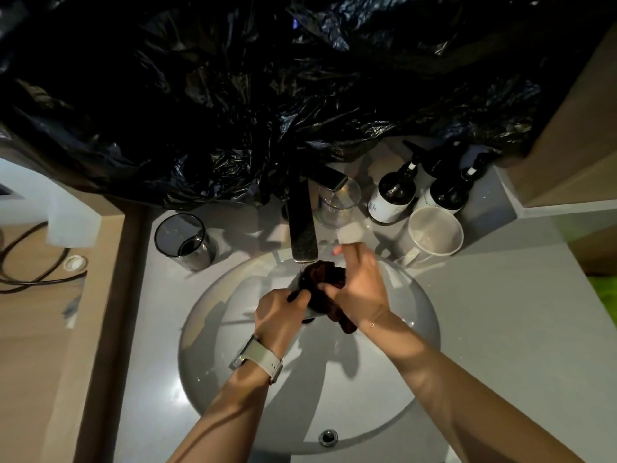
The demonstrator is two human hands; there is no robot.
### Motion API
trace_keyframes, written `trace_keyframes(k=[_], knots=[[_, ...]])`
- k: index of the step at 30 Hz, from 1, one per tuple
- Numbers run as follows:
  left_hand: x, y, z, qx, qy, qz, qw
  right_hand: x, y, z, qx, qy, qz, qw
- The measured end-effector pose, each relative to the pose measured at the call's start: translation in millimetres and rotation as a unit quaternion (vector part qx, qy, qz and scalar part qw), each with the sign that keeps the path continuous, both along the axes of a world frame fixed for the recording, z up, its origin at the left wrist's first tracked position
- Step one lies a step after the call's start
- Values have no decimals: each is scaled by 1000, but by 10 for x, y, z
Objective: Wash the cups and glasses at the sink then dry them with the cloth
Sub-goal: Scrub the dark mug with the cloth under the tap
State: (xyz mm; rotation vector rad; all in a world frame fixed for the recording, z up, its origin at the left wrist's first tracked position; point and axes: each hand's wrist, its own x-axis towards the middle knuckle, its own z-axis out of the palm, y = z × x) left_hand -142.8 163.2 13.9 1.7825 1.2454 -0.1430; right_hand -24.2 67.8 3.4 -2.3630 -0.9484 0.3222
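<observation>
Centre frame: both hands, left hand (278, 310) and right hand (359, 289), grip dark cloth (325, 279) over sink (207, 329); white mug (434, 237) right, on worktop (500, 312).

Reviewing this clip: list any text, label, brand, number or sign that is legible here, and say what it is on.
No text in this frame can be read.
Left pump bottle: white label with a small mark and print, too small and blurred to read.
Right pump bottle: white label with a line of lettering along its edge, too blurred to read.
White mug, glasses, faucet and watch: no visible print.
</observation>
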Motion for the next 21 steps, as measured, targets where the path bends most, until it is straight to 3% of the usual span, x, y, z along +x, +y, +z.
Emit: trace_keyframes(k=[1,4,7,10,13,17,19,21], knots=[[0,-2,-2,-7,-2,11,1000,8,4,-16,-17,31,-46,998],[-3,21,-11,-13,-3,50,999,14,61,-58,-109,254,-123,953],[-1,39,11,10,6,30,999,54,158,-76,-64,436,-134,888],[-20,51,37,28,10,5,1000,113,318,-112,-120,439,-113,883],[-56,91,51,49,14,3,999,31,452,-174,-163,382,-113,903],[-131,248,31,78,-12,-82,994,-116,450,-236,-124,352,-149,916],[-181,343,-24,115,-58,-131,983,-142,413,-230,-84,392,-172,900],[-274,448,-133,148,-166,-98,970,-130,380,-239,-41,455,-201,867]])
